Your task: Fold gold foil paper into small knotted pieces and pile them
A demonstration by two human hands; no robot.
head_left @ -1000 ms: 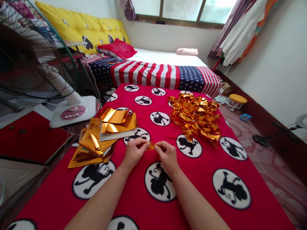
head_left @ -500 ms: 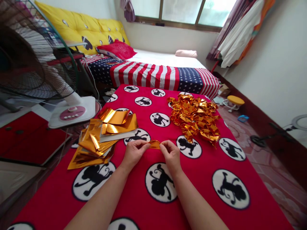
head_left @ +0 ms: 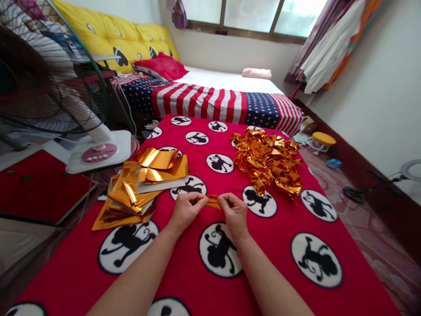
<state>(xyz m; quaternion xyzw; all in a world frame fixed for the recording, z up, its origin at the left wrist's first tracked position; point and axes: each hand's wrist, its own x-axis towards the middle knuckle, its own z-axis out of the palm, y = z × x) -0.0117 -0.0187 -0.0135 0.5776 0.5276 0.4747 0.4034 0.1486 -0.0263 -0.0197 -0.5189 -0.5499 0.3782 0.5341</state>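
Left hand point(head_left: 187, 210) and right hand point(head_left: 233, 210) pinch a small folded gold foil strip point(head_left: 213, 201) mid-blanket – thin foil could tear or crease askew if tugged

Home bedroom, bed point(head_left: 230, 81), pillows point(head_left: 161, 66), fan point(head_left: 49, 74)

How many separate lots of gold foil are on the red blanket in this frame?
3: a stack of flat gold sheets left of the hands, a heap of folded gold pieces at far right, and one small gold piece pinched between left hand and right hand.
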